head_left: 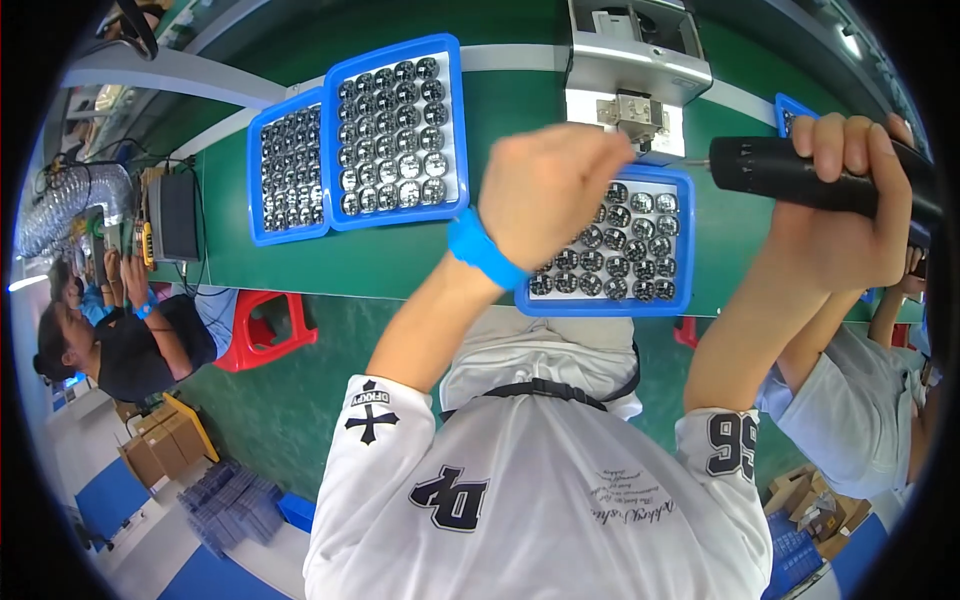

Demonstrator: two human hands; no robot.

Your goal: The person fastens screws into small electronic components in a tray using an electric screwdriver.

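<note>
My right hand [875, 180] is wrapped round a black electric screwdriver [755, 165], whose thin bit points left toward a small metal fixture [638, 115]. A gap separates the bit tip from the fixture. In front of the fixture is my left hand [550, 185], a blue band round its wrist. Its fingers are closed in a pinch and slightly blurred; anything between them is hidden. Below that hand, a blue tray [686, 240] holds rows of small round black-and-silver parts [615, 240]; the hand and wrist cover its upper left part.
Two more blue trays [464, 130] [255, 185] of similar parts stand to the left on the green table [390, 255]. A grey metal machine [690, 70] rises behind the fixture. Co-workers sit on both sides; a red stool [265, 335] is at the left.
</note>
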